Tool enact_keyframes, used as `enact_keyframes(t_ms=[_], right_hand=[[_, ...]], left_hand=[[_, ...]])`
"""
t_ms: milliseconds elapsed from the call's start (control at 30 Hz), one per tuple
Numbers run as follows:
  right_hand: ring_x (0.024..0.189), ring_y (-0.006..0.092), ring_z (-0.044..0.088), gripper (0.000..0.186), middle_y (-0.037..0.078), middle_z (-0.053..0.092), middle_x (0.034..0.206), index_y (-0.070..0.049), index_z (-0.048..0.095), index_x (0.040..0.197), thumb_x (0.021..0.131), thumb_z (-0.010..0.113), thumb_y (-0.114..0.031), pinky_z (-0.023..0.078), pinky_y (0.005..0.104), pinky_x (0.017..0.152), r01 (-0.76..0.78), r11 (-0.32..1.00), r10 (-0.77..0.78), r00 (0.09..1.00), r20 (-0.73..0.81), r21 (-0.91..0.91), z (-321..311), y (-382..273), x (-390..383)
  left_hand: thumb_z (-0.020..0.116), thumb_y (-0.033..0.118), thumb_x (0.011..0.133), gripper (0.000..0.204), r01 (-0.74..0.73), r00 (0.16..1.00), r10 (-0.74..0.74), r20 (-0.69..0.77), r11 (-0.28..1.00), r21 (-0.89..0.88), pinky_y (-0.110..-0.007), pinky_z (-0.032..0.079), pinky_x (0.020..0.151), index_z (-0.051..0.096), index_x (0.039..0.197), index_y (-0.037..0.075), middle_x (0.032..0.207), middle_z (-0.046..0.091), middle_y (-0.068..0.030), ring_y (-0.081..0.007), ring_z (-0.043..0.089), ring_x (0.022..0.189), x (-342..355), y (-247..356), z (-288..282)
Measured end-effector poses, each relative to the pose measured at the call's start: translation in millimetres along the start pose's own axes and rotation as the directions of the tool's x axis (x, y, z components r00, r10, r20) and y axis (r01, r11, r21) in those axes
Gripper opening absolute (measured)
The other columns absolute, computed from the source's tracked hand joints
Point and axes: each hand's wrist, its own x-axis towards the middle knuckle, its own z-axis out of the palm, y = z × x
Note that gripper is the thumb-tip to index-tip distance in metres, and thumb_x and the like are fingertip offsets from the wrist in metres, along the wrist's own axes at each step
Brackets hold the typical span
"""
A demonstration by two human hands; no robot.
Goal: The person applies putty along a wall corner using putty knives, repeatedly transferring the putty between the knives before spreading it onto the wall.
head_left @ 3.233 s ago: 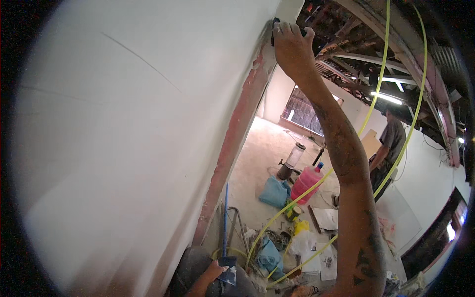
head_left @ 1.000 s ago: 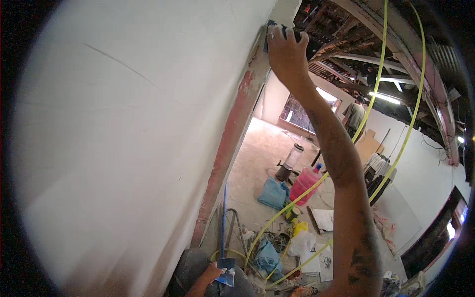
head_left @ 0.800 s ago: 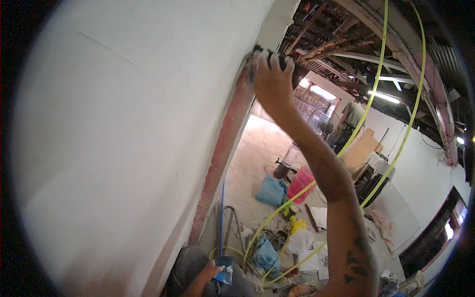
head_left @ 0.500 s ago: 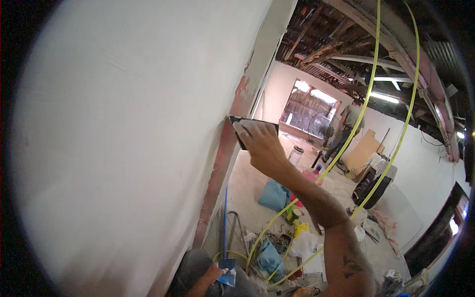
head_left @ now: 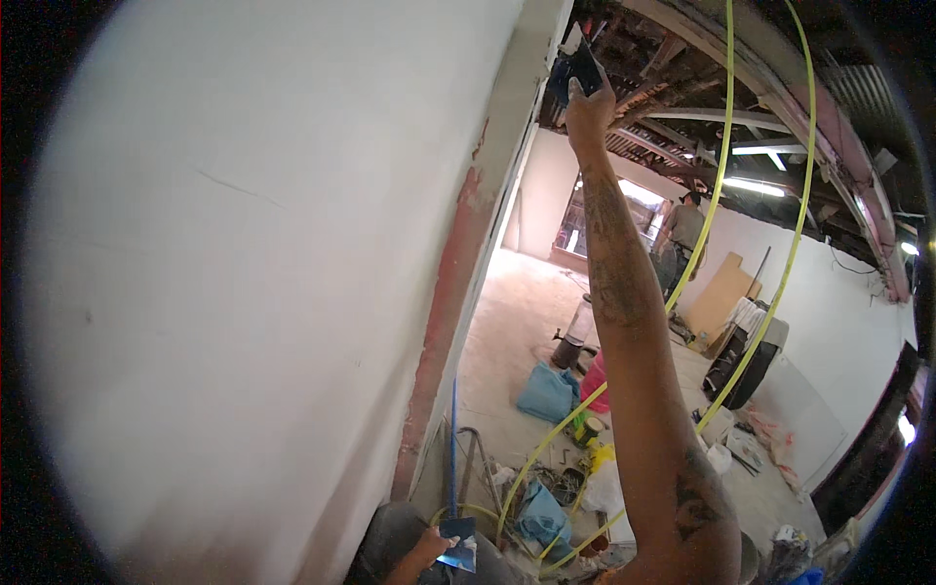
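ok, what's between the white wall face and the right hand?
In the head view: the grey wall-end strip, then the dark putty blade that the right hand grips. Whether blade and strip touch, I can't tell.

Swung up from midway down the wall's pinkish edge strip [head_left: 453, 263], where it was half a second ago, the right hand [head_left: 590, 102] now holds its dark, broad-bladed spreader [head_left: 577, 76] high against the roof timbers; whether the blade touches the wall cannot be told. The tool has turned, a whitish smear [head_left: 571, 39] now showing at its upper end. The right forearm [head_left: 619, 253] has straightened and rolled, exposing tattoos, and covers more of the pink jug [head_left: 596, 380]. Across the room, a co-worker [head_left: 684, 234], bent over moments earlier, stands more upright, farther left than three seconds ago.
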Motion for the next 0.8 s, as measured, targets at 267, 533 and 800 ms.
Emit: enact_keyframes(t_ms=[267, 533, 800], right_hand=[[0.092, 0.0245, 0.06, 0.034, 0.013, 0.062, 0.093, -0.001, 0.056, 0.103, 0.073, 0.049, 0.01, 0.044, 0.0293, 0.083, 0.1, 0.99, -0.112, 0.985, 0.132, 0.098, 13.2, -6.2, -0.6], [0.088, 0.0179, 0.055, 0.041, 0.011, 0.058, 0.094, 0.001, 0.051, 0.104, 0.067, 0.04, 0.017, 0.043, 0.0268, 0.08, 0.203, 0.978, -0.209, 0.969, 0.133, 0.056, 12.6, -18.2, -45.5], [0.112, 0.0262, 0.046, 0.06, 0.013, 0.048, 0.115, -0.004, 0.049, 0.111, 0.058, 0.033, 0.021, 0.044, 0.0334, 0.088, 0.055, 0.997, -0.063, 0.987, 0.151, 0.058, 0.9, -39.4, -109.3]], left_hand=[[0.071, 0.016, 0.072, 0.035, 0.079, 0.988, -0.072, -0.135, 0.996, 0.05, -0.033, 0.044, 0.062, 0.056, 0.095, -0.005, 0.078, 0.061, -0.0116, -0.0169, 0.055, 0.068, -25.3, 31.9, 8.1], [0.07, 0.016, 0.074, 0.034, -0.063, 0.997, 0.064, 0.042, 0.997, -0.033, -0.032, 0.047, 0.066, 0.059, 0.098, -0.004, 0.087, 0.064, -0.0113, -0.0166, 0.058, 0.075, -15.0, 25.2, 5.5], [0.07, 0.015, 0.074, 0.034, -0.116, 0.992, 0.117, -0.038, 0.993, 0.019, -0.031, 0.046, 0.066, 0.059, 0.099, -0.003, 0.087, 0.064, -0.0088, -0.0157, 0.058, 0.072, -41.9, 50.8, 7.9]])
